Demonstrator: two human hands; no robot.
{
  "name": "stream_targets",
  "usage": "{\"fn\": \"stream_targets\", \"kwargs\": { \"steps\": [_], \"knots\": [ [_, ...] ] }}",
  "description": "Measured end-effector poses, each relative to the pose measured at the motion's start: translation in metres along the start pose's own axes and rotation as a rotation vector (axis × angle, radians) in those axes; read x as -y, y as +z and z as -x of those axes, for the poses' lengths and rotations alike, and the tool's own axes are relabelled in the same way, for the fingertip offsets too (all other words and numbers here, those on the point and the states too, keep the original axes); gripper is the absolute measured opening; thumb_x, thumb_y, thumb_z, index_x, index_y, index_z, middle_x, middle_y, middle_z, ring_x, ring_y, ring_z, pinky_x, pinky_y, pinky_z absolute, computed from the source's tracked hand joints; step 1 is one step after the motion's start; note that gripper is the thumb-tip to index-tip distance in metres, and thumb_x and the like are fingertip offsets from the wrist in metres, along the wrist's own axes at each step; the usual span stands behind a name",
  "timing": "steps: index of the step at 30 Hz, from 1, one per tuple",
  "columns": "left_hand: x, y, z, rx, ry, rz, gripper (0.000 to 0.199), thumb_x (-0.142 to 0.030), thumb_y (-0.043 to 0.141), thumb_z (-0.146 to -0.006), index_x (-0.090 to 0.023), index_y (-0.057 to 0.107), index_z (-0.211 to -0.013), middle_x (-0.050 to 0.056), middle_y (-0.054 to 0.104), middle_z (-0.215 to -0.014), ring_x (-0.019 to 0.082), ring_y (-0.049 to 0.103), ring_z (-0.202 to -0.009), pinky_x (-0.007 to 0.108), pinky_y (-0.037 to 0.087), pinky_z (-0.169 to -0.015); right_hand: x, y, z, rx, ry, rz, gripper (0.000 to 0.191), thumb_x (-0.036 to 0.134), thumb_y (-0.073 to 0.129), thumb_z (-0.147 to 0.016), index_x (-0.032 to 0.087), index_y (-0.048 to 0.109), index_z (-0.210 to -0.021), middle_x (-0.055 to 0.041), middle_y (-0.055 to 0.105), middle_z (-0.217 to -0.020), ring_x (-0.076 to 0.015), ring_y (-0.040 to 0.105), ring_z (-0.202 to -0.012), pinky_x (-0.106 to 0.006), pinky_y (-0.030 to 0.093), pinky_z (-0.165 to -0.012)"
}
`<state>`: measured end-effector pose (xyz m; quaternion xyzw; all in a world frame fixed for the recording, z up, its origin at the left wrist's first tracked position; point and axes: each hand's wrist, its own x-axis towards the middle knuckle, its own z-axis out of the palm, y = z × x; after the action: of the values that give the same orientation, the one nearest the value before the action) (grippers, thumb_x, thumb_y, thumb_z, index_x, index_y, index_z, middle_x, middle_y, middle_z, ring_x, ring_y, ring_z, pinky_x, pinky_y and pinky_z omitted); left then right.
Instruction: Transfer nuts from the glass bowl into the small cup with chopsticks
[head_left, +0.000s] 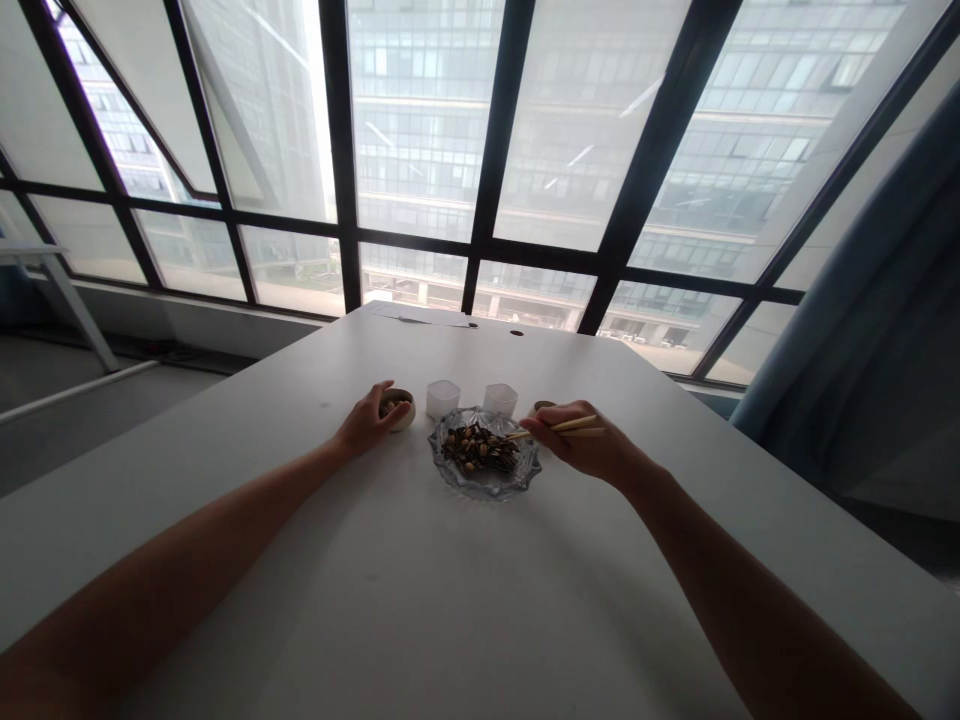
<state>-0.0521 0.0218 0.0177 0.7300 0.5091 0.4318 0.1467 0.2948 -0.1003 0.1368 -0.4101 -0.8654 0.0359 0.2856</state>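
Note:
My left hand (369, 420) is wrapped round the side of a small round bowl (406, 420) that holds some nuts (388, 404). In my right hand (589, 447) is a pair of light wooden chopsticks (576, 427), their tips reaching over the right part of a clear glass dish (491, 488). That dish, with a scalloped rim, bears a heap of dark seeds mixed with rounder brown nuts (480, 448). Whether the chopsticks pinch anything is too small to tell. Behind my right hand a second small bowl (545, 406) shows only its rim.
Two white translucent cups (443, 398) stand just behind the glass dish, side by side. A flat sheet of paper (420, 316) lies at the table's far end near two dark round holes. Windows rise beyond the white table (375, 620); a blue curtain (862, 330) hangs at right.

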Motion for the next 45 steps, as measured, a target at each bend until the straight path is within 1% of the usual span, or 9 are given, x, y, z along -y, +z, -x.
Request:
{"fn": "stream_targets", "kwargs": {
  "steps": [8,13,21,25,31,35,38,41,45],
  "knots": [
    [-0.004,-0.001,0.001,0.016,-0.014,-0.005,0.081,-0.073,0.053,-0.084,-0.014,0.048,-0.139,0.019,0.065,-0.131,0.032,0.065,-0.115,0.049,0.051,-0.099,0.021,-0.007,0.0,0.063,0.019,0.121,0.057,0.058,0.041,-0.1,0.02,0.043,-0.058,-0.0009,0.045,-0.055,-0.0118,0.041,-0.05,-0.028,0.028,-0.051],
    [-0.005,-0.001,0.001,0.015,-0.01,0.001,0.08,-0.072,0.053,-0.084,-0.015,0.049,-0.139,0.018,0.067,-0.129,0.032,0.066,-0.114,0.048,0.051,-0.099,0.022,-0.005,-0.001,0.103,0.019,0.094,0.057,0.059,0.042,-0.1,0.02,0.045,-0.058,-0.0003,0.044,-0.055,-0.0122,0.041,-0.052,-0.028,0.029,-0.052],
    [-0.003,-0.001,0.0,0.017,-0.006,0.004,0.079,-0.073,0.053,-0.084,-0.016,0.048,-0.14,0.017,0.067,-0.129,0.031,0.065,-0.116,0.048,0.05,-0.101,0.023,0.003,-0.001,0.091,0.004,0.016,0.057,0.06,0.047,-0.098,0.021,0.041,-0.056,0.0011,0.039,-0.053,-0.0116,0.035,-0.05,-0.027,0.031,-0.05],
    [-0.002,-0.001,0.0,0.012,0.001,0.006,0.08,-0.073,0.054,-0.084,-0.015,0.048,-0.139,0.018,0.066,-0.13,0.032,0.064,-0.117,0.049,0.05,-0.102,0.014,0.003,-0.001,0.062,0.009,-0.006,0.056,0.061,0.044,-0.099,0.021,0.044,-0.059,0.0003,0.044,-0.055,-0.0122,0.039,-0.053,-0.026,0.033,-0.052],
    [-0.004,-0.002,0.001,0.039,-0.031,0.0,0.095,-0.077,0.059,-0.076,-0.01,0.046,-0.142,0.023,0.064,-0.131,0.033,0.065,-0.118,0.048,0.05,-0.103,0.002,0.003,-0.001,0.048,0.042,-0.085,0.055,0.061,0.043,-0.099,0.02,0.051,-0.062,-0.0018,0.054,-0.058,-0.0118,0.043,-0.051,-0.026,0.036,-0.05],
    [-0.004,-0.002,0.001,0.041,-0.036,0.0,0.094,-0.075,0.062,-0.075,-0.011,0.046,-0.141,0.022,0.065,-0.131,0.033,0.065,-0.118,0.049,0.05,-0.103,0.003,0.003,-0.001,0.021,0.075,-0.102,0.055,0.059,0.044,-0.1,0.02,0.052,-0.061,-0.0025,0.057,-0.055,-0.0113,0.045,-0.047,-0.026,0.039,-0.048],
    [-0.004,-0.002,0.002,0.04,-0.034,0.004,0.095,-0.07,0.071,-0.07,-0.013,0.045,-0.141,0.02,0.067,-0.128,0.033,0.066,-0.115,0.048,0.051,-0.102,0.001,0.004,0.0,0.007,0.102,-0.14,0.056,0.063,0.046,-0.097,0.02,0.053,-0.061,-0.0028,0.059,-0.054,-0.0114,0.049,-0.044,-0.026,0.041,-0.045],
    [-0.006,-0.003,0.002,0.029,-0.04,-0.001,0.093,-0.065,0.077,-0.065,-0.014,0.049,-0.136,0.019,0.069,-0.124,0.033,0.067,-0.112,0.048,0.053,-0.1,-0.009,0.006,0.0,-0.079,0.224,-0.277,0.06,0.073,0.049,-0.09,0.02,0.059,-0.065,-0.003,0.061,-0.051,-0.0129,0.053,-0.04,-0.025,0.042,-0.04],
    [-0.011,-0.005,0.005,-0.041,0.053,-0.017,0.079,-0.056,0.08,-0.063,-0.017,0.055,-0.126,0.016,0.069,-0.123,0.032,0.067,-0.112,0.047,0.053,-0.1,-0.037,0.008,-0.001,-0.346,0.476,-0.537,0.065,0.082,0.055,-0.08,0.018,0.064,-0.067,-0.0051,0.062,-0.047,-0.015,0.055,-0.035,-0.026,0.042,-0.034]
  ]
}}
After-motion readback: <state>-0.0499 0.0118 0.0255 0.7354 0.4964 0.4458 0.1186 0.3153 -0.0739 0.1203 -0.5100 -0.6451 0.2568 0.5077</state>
